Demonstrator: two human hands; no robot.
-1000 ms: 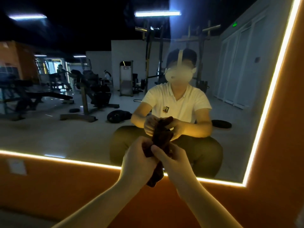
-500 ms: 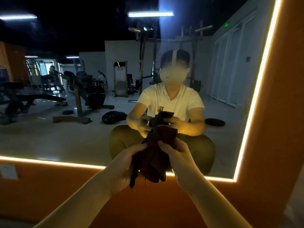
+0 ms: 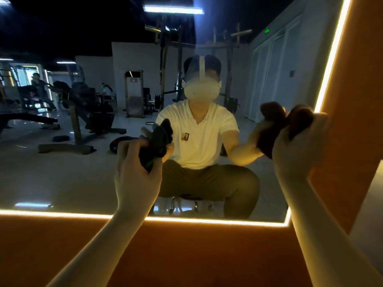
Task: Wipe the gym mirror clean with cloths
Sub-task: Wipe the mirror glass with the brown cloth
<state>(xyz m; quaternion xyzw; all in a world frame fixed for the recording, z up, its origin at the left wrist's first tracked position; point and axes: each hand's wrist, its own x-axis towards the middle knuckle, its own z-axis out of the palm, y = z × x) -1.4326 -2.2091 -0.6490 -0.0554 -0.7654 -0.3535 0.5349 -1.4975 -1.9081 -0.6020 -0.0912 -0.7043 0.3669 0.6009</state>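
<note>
Both hands up in front of the gym mirror, well apart. Left hand grips a bunched black cloth at centre. Right hand is clenched around a brown cloth by the mirror's right edge, near the LED strip. I can't tell whether either cloth touches the glass.

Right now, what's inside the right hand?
A bunched dark reddish cloth, its top poking out above the right hand, which grips it. The part inside the fist is covered, and the palm cannot be seen.
</note>
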